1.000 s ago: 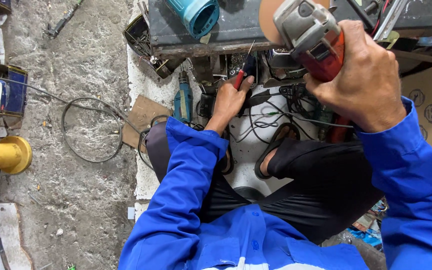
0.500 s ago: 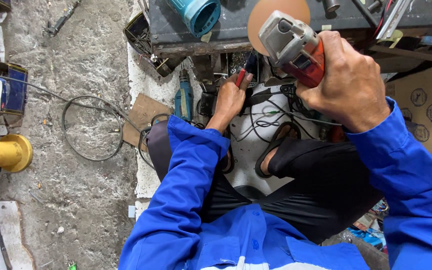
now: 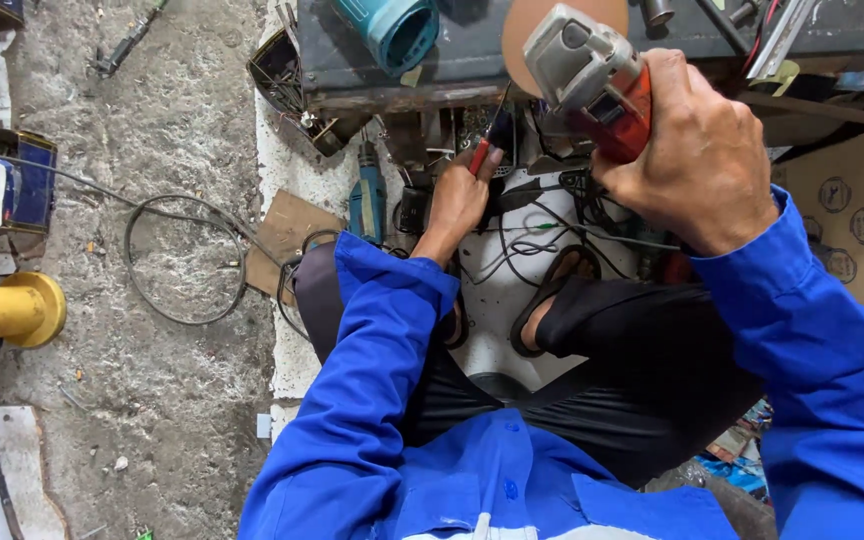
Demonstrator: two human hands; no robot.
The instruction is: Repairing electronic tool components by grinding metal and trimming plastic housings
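My right hand grips an orange and grey angle grinder with a tan disc, held up in front of a dark workbench. My left hand reaches down under the bench and holds a red-handled tool, probably pliers or a screwdriver, among tangled wires. Both arms wear blue sleeves. I sit cross-legged in black trousers on a white board.
A teal power-tool housing lies on the bench. A blue drill and cardboard scrap sit left of my knee. A cable loop, yellow motor part and blue box lie on the concrete floor. A cardboard box stands right.
My right hand has shifted the grinder leftward and slightly down. My left hand stays on the red-handled tool under the bench.
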